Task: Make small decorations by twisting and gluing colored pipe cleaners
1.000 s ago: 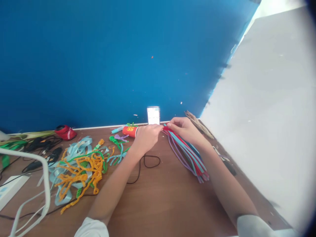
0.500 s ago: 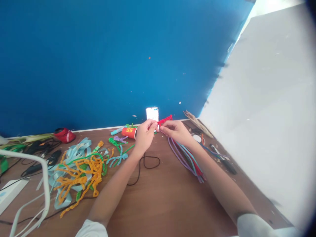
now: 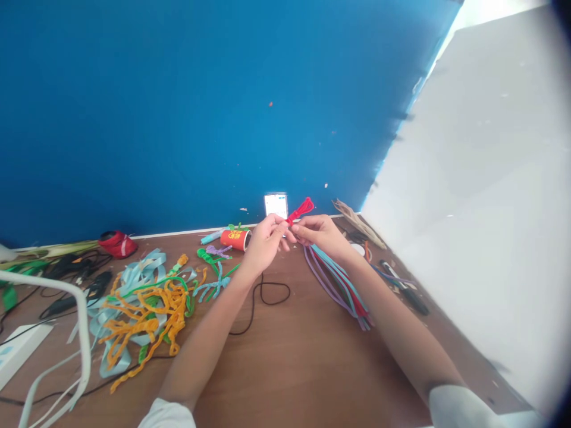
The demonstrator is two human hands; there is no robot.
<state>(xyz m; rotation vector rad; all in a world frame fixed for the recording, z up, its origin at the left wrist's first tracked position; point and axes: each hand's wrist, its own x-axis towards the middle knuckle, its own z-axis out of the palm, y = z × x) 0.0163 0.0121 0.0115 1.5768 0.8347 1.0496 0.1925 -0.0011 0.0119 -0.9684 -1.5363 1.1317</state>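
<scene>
Above the back of the table, my left hand (image 3: pixel 266 241) and my right hand (image 3: pixel 322 236) meet at a red pipe cleaner (image 3: pixel 300 210) bent into a loop. The loop sticks up and to the right from between them. My left fingers pinch its lower end, and my right thumb and fingers close on it just beside. Part of the pipe cleaner is hidden by the fingers. Behind the hands stands a lit phone (image 3: pixel 276 205) against the wall. Under my right forearm lies a bundle of purple, blue and red pipe cleaners (image 3: pixel 332 279).
Orange twisted pipe cleaners (image 3: pixel 167 309) and light blue ribbon (image 3: pixel 143 273) lie tangled at left. A red paper cup (image 3: pixel 235 239) lies on its side near small pipe-cleaner figures (image 3: pixel 217 282). A black cable (image 3: pixel 253 309) crosses the table (image 3: pixel 285 368). A white curved frame (image 3: pixel 83 333) stands front left.
The red pipe cleaner has turned more upright, and its loop shows more openly. My left fingers have spread a little below it. Both hands stay in nearly the same place.
</scene>
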